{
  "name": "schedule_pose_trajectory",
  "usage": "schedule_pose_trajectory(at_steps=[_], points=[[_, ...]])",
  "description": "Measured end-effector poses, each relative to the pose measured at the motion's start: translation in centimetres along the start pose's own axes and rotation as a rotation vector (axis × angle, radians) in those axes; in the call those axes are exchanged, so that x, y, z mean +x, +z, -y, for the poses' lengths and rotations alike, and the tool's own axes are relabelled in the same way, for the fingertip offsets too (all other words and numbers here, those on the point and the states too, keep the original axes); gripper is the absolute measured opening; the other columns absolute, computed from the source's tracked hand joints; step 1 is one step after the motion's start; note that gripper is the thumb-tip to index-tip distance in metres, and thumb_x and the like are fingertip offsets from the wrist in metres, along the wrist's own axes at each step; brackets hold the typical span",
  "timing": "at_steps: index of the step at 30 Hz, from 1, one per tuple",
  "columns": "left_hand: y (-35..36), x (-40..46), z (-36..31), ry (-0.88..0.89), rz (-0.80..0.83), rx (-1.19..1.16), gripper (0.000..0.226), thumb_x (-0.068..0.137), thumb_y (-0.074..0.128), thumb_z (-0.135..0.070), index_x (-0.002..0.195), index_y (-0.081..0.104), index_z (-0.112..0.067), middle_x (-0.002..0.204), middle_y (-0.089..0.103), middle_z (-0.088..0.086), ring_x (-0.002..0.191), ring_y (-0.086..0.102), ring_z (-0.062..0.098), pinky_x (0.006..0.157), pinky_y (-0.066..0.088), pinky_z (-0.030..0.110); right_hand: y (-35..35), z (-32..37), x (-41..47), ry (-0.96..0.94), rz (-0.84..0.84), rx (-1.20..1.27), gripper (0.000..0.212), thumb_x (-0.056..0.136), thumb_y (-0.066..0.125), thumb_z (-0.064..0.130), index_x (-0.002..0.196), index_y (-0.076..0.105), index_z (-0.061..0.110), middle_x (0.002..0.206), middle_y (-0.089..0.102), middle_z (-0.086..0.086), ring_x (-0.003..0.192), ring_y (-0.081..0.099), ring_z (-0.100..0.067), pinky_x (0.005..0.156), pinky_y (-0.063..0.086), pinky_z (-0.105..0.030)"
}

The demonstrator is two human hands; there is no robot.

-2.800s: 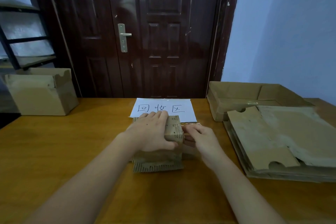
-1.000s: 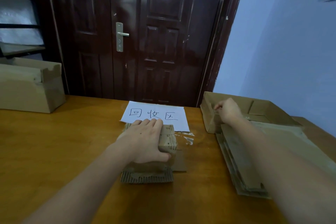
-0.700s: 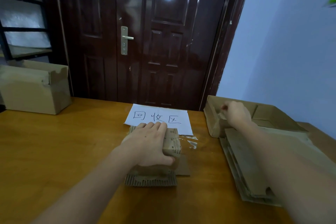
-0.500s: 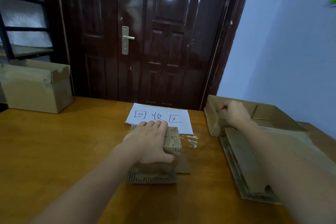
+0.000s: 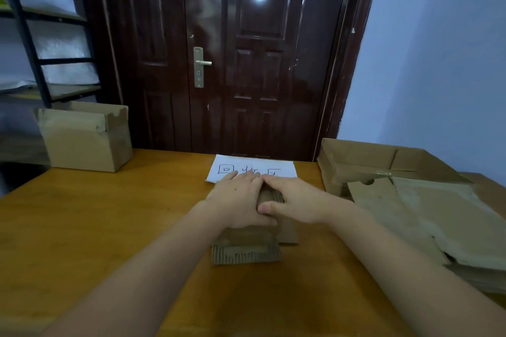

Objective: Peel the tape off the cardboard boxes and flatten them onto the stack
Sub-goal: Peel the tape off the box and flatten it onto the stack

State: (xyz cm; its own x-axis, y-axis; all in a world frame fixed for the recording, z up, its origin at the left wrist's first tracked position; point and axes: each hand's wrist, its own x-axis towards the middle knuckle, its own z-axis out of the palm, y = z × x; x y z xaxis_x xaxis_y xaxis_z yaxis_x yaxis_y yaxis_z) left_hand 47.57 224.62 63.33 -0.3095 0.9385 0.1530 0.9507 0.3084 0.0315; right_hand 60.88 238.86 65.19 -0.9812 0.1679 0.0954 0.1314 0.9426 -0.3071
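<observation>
Pressing down on small cardboard box (image 5: 246, 238) at worktop (image 5: 95, 221) centre, just at 6 o'clock of the white paper sign (image 5: 250, 168). Left hand (image 5: 238, 200) lying over the box top, fingers (image 5: 241, 176) mostly straight, reaching to the far edge at 12 o'clock, thumb tucked along the near side. Right hand (image 5: 295, 201) coming in from 3 o'clock, fingers laid flat on the top beside the left ones, thumb pointing toward 9 o'clock; neither hand clearly curling round anything. Judging the box as light, thin corrugated board: stiff along the flutes, creasing easily at the corners, likely collapsing under flat palm pressure. Best hold probably at opposite edges or a loose flap, e.g. the one lying at 3 o'clock of the box. Flattened stack (image 5: 427, 216) sitting at 3 o'clock, shallow open tray box (image 5: 356, 161) behind it, upright open box (image 5: 85, 137) at 10 o'clock. Box top mostly hidden under both hands; remaining tape not making out; sign characters partly covered; stack's right edge cut off by the frame; fingertip contact at the far edge unclear.
</observation>
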Motion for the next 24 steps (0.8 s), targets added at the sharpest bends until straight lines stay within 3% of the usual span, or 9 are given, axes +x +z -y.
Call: schedule_pose_trajectory(at_steps=[2,4,8,15,20,22,24], points=[[-0.5,-0.5,0.4,0.012,0.013,0.092,0.114,0.074,0.051,-0.092,0.161,0.027,-0.022,0.166,0.032,0.0,0.154,0.026,0.021,0.128,0.015,0.047,0.3,0.1,-0.4,0.02,0.015,-0.057,0.081,0.091,0.057,0.066,0.158,0.028,0.028,0.161,0.036,0.007,0.146,0.034,-0.012,0.117,0.03,-0.029],[-0.9,-1.4,1.4,-0.025,0.008,0.11,0.118,0.073,0.052,-0.093,0.162,0.024,-0.02,0.167,0.03,0.0,0.154,0.026,0.02,0.127,0.016,0.043,0.2,-0.1,-0.8,0.047,0.039,-0.118,0.082,0.094,0.053,0.066,0.16,0.024,0.028,0.166,0.026,0.006,0.151,0.025,-0.012,0.121,0.023,-0.03],[-0.7,-3.9,3.3,-0.023,-0.054,0.083,0.103,0.081,0.051,-0.087,0.161,0.029,-0.026,0.167,0.032,-0.003,0.152,0.03,0.018,0.124,0.021,0.038,0.1,0.1,-1.3,0.058,0.042,-0.133,0.079,0.093,0.05,0.069,0.159,0.027,0.031,0.167,0.021,0.008,0.152,0.021,-0.011,0.123,0.023,-0.034],[-0.5,-6.6,2.4,0.046,-0.379,0.005,0.069,0.088,0.071,-0.06,0.146,0.051,-0.028,0.141,0.061,-0.008,0.132,0.053,0.015,0.112,0.039,0.032,0.4,2.0,-3.1,-0.031,-0.28,-0.24,0.051,0.093,0.063,0.049,0.14,0.049,0.034,0.137,0.058,0.014,0.126,0.053,-0.01,0.099,0.051,-0.034],[1.4,-8.9,1.2,0.162,-0.619,-0.022,0.046,0.088,0.08,-0.014,0.132,0.07,-0.02,0.125,0.073,-0.001,0.115,0.07,0.016,0.097,0.054,0.032,2.3,2.5,-5.8,-0.128,-0.444,-0.214,0.043,0.098,0.061,0.022,0.14,0.06,0.03,0.145,0.056,0.013,0.134,0.051,-0.005,0.111,0.044,-0.029],[2.9,-9.4,0.5,0.207,-0.655,-0.036,0.045,0.085,0.08,-0.007,0.128,0.073,-0.019,0.125,0.073,0.0,0.115,0.07,0.016,0.102,0.053,0.034,4.1,2.8,-6.6,-0.14,-0.453,-0.226,0.045,0.097,0.065,0.016,0.14,0.06,0.026,0.147,0.055,0.009,0.136,0.051,-0.008,0.116,0.034,-0.026],[4.4,-9.8,0.1,0.213,-0.672,-0.056,0.039,0.09,0.075,-0.015,0.129,0.072,-0.019,0.133,0.068,0.001,0.125,0.064,0.015,0.11,0.046,0.036,6.2,3.3,-7.1,-0.134,-0.511,-0.246,0.05,0.089,0.073,0.008,0.137,0.063,0.018,0.142,0.06,0.001,0.134,0.055,-0.017,0.115,0.035,-0.033]])
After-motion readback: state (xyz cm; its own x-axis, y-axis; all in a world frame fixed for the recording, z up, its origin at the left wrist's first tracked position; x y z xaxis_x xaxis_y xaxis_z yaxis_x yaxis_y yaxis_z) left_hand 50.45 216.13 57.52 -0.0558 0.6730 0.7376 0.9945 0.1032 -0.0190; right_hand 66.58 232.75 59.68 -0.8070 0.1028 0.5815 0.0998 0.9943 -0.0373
